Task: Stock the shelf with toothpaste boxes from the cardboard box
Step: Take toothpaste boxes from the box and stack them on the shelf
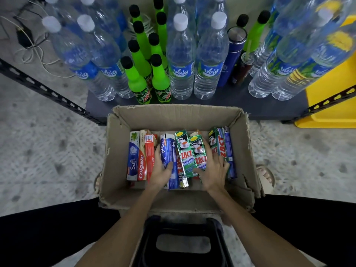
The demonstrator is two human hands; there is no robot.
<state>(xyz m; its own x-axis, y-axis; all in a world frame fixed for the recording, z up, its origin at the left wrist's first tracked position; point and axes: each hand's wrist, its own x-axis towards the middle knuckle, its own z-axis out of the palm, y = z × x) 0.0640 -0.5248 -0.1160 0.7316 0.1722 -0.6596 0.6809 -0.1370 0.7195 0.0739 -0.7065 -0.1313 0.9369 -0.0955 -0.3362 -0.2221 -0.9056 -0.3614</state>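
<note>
The step in hand is the pick-up: both hands are down inside the cardboard box point(248, 151), gathering toothpaste boxes before anything goes to the shelf point(227, 99). The left hand point(160, 170) curls around a blue Safi box point(169, 151) near the middle of the row, thumb on its face and fingers tucked along its left side. The right hand point(212, 170) lies spread and flat, fingers fanned over the green Zact boxes point(189, 153), with more Zact boxes point(219, 145) just beside its fingertips toward the right wall of the carton. Whether it is pinching any one of them I cannot tell. A Colgate box point(141, 162) and another Safi box lie untouched against the left side of the row.

The next move, as I judge it, calls for closing both hands on a small bundle, lifting it clear of the carton's torn rim, and reaching forward. The shelf's front edge has only a narrow bare strip; behind it stand water bottles point(180, 60) and green soda bottles point(137, 74), with a dark flask point(234, 53) toward the right, so space for toothpaste looks tight.

The carton sits on a speckled concrete floor point(48, 151), touching the shelf's front edge. A yellow bin point(331, 108) stands at the right, loose cables lie at the far left, and a dark stool point(183, 243) is between the person's legs.
</note>
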